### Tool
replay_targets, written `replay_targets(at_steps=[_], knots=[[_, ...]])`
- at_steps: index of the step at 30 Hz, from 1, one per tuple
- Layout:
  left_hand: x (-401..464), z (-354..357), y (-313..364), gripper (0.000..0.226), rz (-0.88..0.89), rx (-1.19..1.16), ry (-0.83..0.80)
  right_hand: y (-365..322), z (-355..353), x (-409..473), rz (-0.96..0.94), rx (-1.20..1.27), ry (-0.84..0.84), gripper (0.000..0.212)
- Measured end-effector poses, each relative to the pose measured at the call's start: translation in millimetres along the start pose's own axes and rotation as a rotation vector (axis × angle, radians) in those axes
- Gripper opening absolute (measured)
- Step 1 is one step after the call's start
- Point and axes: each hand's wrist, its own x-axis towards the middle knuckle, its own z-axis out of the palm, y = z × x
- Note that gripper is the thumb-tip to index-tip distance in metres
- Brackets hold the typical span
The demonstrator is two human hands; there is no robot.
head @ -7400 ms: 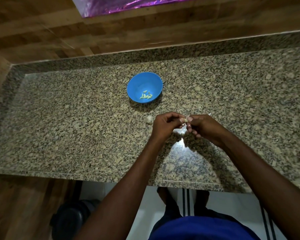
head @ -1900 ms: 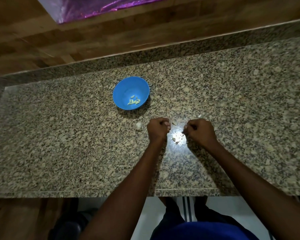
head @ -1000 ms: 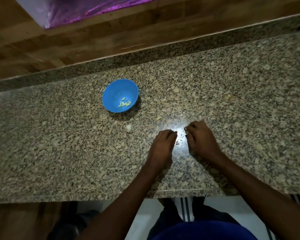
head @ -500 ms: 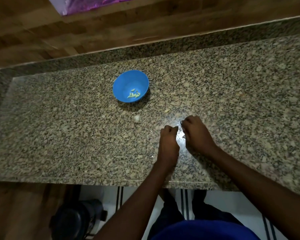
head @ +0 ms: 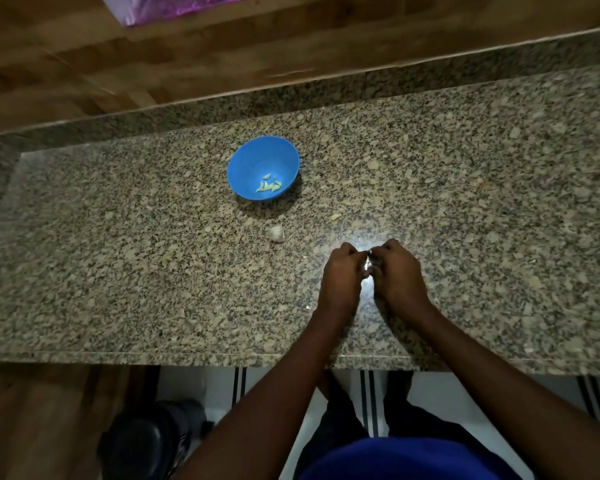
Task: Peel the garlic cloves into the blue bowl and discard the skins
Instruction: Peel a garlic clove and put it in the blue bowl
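The blue bowl [head: 253, 157] stands on the granite counter [head: 118, 258] and holds several peeled garlic cloves [head: 269, 186]. One unpeeled clove [head: 276, 233] lies just in front of the bowl. A small pale clove [head: 335, 216] lies to its right. Nearer the front edge, my left hand [head: 342, 275] and my right hand [head: 397, 273] meet with curled fingers, knuckles up. A pale scrap of garlic skin [head: 369, 252] shows pinched between their fingertips. Whatever else they enclose is hidden.
The counter's raised back edge [head: 291, 98] meets a wooden wall with a purple foil sheet [head: 174, 5] at the top. Below the front edge, a dark round bin [head: 142, 441] stands on the floor at the left.
The peeling hands parted and dropped to the counter. They swept across the scattered skins there, and now they have closed together over that spot.
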Motion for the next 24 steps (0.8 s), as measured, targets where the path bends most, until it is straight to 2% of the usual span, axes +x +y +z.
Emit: replay_targets(at_steps=[2,5,12,14,17,19,22,24], knots=[[-1,1,2,0.011,-0.022,-0.009,0.046,-2,0,3,0.017,-0.02,0.032,0.01],[-3,2,2,0.009,0.027,0.167,0.083,-6,1,2,-0.016,-0.066,0.025,0.019],[-5,-19,-17,0.019,-0.032,0.317,0.15,-9,2,0,-0.001,-0.12,0.002,0.008],[-8,-25,-20,0.023,-0.062,0.342,0.146,-15,2,1,-0.004,-0.151,-0.02,0.006],[-13,-28,-19,0.026,-0.06,0.354,0.14,-24,5,2,0.015,-0.162,-0.049,0.016],[-15,-28,-19,0.026,-0.058,0.351,0.139,-28,10,3,0.01,-0.176,-0.046,0.01],[-22,-33,-24,0.024,-0.054,0.338,0.14,-33,17,4,0.011,-0.21,-0.035,0.022],[-26,-39,-33,0.022,-0.056,0.337,0.144,-33,17,5,0.018,-0.211,-0.027,0.022]])
